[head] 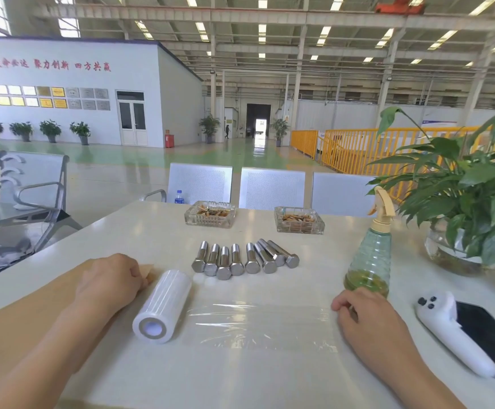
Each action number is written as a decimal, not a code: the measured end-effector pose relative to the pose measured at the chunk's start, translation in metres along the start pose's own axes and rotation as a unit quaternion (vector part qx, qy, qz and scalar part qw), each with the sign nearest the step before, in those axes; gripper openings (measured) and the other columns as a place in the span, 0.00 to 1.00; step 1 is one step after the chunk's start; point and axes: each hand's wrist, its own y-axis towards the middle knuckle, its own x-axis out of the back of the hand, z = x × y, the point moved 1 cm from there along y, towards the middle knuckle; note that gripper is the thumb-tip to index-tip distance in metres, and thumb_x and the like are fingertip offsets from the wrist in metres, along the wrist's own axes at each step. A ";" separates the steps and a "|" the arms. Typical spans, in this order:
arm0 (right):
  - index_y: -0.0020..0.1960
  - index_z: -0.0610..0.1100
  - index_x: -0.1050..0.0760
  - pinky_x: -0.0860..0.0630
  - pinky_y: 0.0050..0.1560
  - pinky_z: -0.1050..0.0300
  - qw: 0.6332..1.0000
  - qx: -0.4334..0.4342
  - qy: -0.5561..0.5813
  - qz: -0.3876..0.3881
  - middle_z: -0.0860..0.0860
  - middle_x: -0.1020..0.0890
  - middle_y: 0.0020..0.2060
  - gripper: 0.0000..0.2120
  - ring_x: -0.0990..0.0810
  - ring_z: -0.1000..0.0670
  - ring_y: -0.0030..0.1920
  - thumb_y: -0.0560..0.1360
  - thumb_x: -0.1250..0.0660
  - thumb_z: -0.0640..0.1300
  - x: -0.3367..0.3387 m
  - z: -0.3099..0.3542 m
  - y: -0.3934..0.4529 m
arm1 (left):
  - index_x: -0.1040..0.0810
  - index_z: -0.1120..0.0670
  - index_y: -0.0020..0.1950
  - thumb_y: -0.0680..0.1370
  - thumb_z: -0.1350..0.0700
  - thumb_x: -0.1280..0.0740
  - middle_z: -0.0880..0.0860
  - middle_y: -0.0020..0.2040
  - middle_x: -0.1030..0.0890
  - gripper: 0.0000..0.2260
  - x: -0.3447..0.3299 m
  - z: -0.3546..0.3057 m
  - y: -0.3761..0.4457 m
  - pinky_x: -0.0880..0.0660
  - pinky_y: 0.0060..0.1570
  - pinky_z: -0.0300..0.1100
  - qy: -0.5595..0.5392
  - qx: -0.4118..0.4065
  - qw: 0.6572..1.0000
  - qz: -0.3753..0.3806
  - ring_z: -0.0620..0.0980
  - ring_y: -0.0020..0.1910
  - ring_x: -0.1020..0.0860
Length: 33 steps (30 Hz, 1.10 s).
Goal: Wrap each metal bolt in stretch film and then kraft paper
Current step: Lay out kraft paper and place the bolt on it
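left hand (pixel 109 280) pinches kraft paper (pixel 30 314) corner; right hand (pixel 361 312) curled, pinching stretch film (pixel 258 323) edge (bolts (pixel 244 258) unwrapped).

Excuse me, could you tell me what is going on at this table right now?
A person is preparing to wrap metal bolts, which lie unwrapped in a row on the white table. A sheet of stretch film is pulled out flat from its roll. The right hand pinches the film's far end, while the left hand rests on the kraft paper beside the roll. No bolt is on the film yet.
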 end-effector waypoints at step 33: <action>0.52 0.47 0.17 0.16 0.46 0.51 0.903 -0.169 0.365 0.152 0.42 0.16 0.36 0.11 0.19 0.49 0.36 0.75 0.31 0.33 0.024 0.037 -0.009 | 0.32 0.45 0.52 0.82 0.38 0.45 0.46 0.49 0.21 0.12 -0.047 -0.161 -0.178 0.33 0.40 0.47 -0.004 -0.427 0.901 0.075 0.54 0.49 0.21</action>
